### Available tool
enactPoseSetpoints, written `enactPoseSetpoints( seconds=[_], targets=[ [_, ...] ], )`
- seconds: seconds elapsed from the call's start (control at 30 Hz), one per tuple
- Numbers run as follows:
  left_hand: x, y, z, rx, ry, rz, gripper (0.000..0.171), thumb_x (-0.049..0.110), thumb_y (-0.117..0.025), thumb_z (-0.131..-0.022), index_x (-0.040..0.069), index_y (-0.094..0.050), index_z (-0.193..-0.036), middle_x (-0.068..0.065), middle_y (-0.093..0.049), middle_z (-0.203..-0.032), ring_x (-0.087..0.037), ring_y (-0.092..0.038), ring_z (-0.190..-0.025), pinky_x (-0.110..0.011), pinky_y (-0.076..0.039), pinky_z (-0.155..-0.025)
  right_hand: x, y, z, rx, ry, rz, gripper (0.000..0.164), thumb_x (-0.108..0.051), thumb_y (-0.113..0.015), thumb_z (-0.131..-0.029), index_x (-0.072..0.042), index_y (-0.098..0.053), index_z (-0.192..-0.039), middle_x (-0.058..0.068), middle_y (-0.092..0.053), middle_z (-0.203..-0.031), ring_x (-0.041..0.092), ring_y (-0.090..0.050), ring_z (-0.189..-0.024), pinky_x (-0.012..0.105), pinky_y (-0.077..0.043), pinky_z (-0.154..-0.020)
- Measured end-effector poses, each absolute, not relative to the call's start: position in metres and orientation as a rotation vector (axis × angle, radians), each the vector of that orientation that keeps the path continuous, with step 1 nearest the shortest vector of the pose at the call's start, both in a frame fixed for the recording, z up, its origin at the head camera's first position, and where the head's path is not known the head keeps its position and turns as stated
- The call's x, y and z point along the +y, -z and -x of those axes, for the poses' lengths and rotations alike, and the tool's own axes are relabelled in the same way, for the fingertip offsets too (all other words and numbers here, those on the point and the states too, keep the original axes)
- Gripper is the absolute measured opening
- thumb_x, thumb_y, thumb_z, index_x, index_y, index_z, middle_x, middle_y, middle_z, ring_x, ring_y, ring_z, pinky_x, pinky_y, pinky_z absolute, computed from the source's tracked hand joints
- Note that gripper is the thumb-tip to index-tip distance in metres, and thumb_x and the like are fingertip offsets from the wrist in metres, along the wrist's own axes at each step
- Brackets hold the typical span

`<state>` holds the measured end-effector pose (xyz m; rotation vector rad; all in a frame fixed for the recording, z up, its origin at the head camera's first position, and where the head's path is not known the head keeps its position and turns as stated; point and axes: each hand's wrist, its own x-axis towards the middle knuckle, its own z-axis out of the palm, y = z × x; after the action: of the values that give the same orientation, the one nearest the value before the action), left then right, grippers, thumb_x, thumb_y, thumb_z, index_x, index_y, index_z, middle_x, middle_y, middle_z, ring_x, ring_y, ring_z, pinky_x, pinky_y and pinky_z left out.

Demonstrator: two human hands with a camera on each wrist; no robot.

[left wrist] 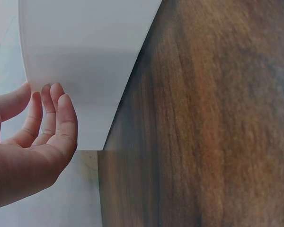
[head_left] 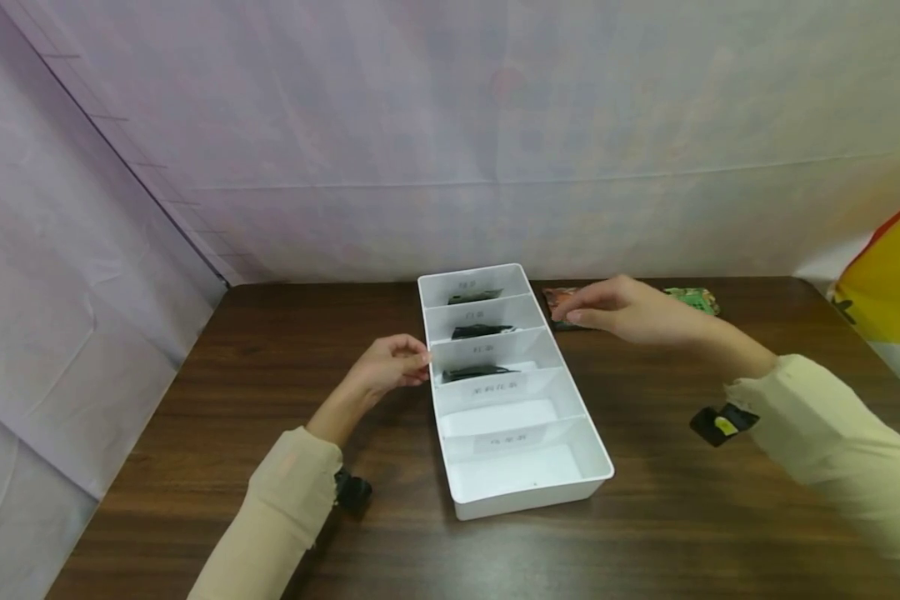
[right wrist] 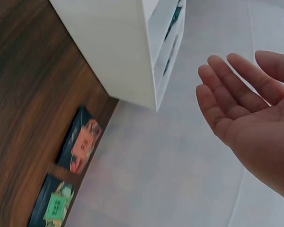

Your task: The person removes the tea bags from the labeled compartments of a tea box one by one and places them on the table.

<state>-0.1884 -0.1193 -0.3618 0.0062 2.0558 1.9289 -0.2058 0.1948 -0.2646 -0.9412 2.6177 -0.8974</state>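
Note:
A long white divided box [head_left: 528, 505] stands on the table, with printed labels on its dividers. My left hand [head_left: 386, 367] is at the box's left rim; in the left wrist view its thumb and curled fingers pinch that edge. Over the far right side of the table, my right hand [head_left: 637, 312] hovers with nothing in it, its fingers loosely extended in the right wrist view. Beneath it lies a dark packet with an orange-red label [right wrist: 83, 144], partly covered by the hand in the head view. A green-labelled packet [head_left: 693, 300] lies farther right.
Dark packets [head_left: 482, 332] sit in the three far compartments of the box; the two near ones show bare white floors. The brown wooden table [head_left: 225, 450] ends at a pale curtain [head_left: 450, 150]. Yellow and red cloth [head_left: 885, 283] hangs at right.

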Motion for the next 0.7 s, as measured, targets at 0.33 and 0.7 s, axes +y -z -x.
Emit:
enactPoseSetpoints(
  seconds=[0.33,0.7],
  targets=[
    [-0.119,0.362,0.188,2.052,-1.929,0.003,0.011,-0.003,-0.054,-0.089,-0.011,-0.051,-0.096,-0.005,-0.056,-0.073,-0.014,-0.056,-0.064,-0.031,-0.051,-0.069,0.171,0.287,0.198,2.45,0.872,1.081,0.022,-0.01,-0.05,-0.094,-0.003,-0.063,-0.111,0.01,-0.061,-0.112,0.024,-0.055,-0.104,0.042,-0.045,-0.086],
    [-0.119,0.362,0.188,2.046,-1.941,-0.005,0.01,-0.003,-0.054,-0.089,-0.011,-0.052,-0.095,-0.005,-0.056,-0.073,-0.013,-0.056,-0.063,-0.03,-0.051,-0.068,0.164,0.308,0.193,2.384,0.871,1.168,0.022,-0.006,-0.052,-0.091,0.0,-0.063,-0.11,0.014,-0.058,-0.118,0.031,-0.052,-0.11,0.046,-0.043,-0.088]
  ],
)
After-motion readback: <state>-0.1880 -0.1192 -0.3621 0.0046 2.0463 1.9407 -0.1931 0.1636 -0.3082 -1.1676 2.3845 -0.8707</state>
